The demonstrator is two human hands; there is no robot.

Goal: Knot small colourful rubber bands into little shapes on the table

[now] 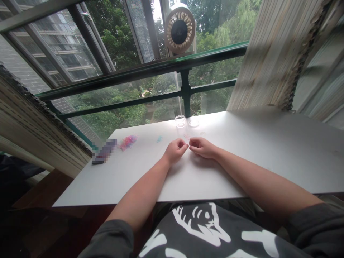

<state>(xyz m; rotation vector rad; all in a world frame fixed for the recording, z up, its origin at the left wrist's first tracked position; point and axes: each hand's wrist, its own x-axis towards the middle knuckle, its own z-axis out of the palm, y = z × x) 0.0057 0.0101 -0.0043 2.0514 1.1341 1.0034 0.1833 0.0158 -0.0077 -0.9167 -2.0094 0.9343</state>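
Over the middle of the white table, my left hand [176,150] has its fingers curled in and the thumb pressed to them; whatever it grips is too small to make out. Just right of it, nearly touching, my right hand [202,147] is also curled, fingertips pinched together, with its contents hidden. Small pinkish bits [186,137] lie just beyond the fingertips, and another faint small piece [203,133] is behind my right hand. A few teal bits [159,138] lie left of my left hand. Farther left is a pile of pink, red and purple small pieces [128,142].
A clear round container [180,122] and a clear shallow dish or lid [194,123] stand at the white table's [120,186] back edge. A blurred dark object [104,152] lies at the left edge. Behind are a green railing [185,89], a fan [179,31] and curtains.
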